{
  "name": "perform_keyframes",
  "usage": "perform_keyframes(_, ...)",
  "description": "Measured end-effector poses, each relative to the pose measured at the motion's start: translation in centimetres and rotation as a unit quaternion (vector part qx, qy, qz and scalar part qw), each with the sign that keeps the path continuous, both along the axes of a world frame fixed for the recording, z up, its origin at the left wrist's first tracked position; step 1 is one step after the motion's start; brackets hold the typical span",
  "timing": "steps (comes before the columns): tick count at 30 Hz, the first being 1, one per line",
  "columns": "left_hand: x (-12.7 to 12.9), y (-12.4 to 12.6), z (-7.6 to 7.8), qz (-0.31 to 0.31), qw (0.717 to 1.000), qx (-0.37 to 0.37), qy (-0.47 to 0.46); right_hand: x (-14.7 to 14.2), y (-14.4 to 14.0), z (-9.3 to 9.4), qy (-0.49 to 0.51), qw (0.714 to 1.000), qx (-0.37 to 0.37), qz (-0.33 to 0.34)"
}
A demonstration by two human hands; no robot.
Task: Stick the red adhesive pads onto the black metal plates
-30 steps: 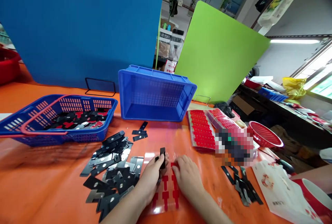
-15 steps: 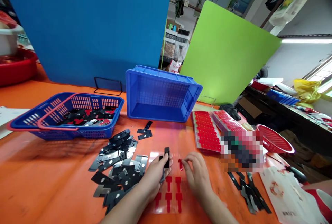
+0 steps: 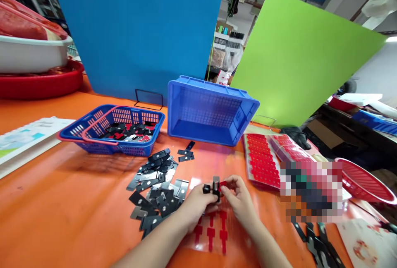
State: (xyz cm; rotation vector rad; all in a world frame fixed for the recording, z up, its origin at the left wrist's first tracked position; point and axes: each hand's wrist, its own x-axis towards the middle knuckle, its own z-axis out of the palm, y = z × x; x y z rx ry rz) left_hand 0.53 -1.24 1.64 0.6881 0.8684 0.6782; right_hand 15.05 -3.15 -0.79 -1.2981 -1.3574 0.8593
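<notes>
My left hand (image 3: 198, 206) is closed around a small black metal plate (image 3: 216, 187) held upright, with another dark end showing beside it. My right hand (image 3: 238, 197) pinches a red T-shaped sticker (image 3: 222, 184) right against the plate's side; whether it is stuck there I cannot tell. Under both hands lies a clear backing sheet (image 3: 203, 246) with several red T-shaped stickers (image 3: 211, 235), partly covered by the hands. Left of my left hand spreads a heap of black and silver metal plates (image 3: 167, 202).
A blue basket (image 3: 124, 148) with a pink handle holds plates bearing red pieces. Behind the hands a blue crate (image 3: 204, 133) lies on its side. Stacked red sticker sheets (image 3: 263, 160) are at the right, beyond them a red colander (image 3: 362, 181). More plates (image 3: 319, 243) lie front right.
My right hand has lifted the red sticker off the sheet and brought it left to the plate in my left hand. The view has swung left.
</notes>
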Motion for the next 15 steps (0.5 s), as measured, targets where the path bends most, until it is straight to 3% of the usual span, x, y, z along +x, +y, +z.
perform_keyframes(8,-0.06,0.1,0.32,-0.034,0.999,0.011,0.008,-0.22,0.01,-0.09,-0.017,0.999,-0.037,0.019)
perform_keyframes(15,-0.03,0.16,0.07,-0.043,0.999,0.018,-0.014,-0.14,0.02,-0.41,-0.008,0.999,-0.027,0.015)
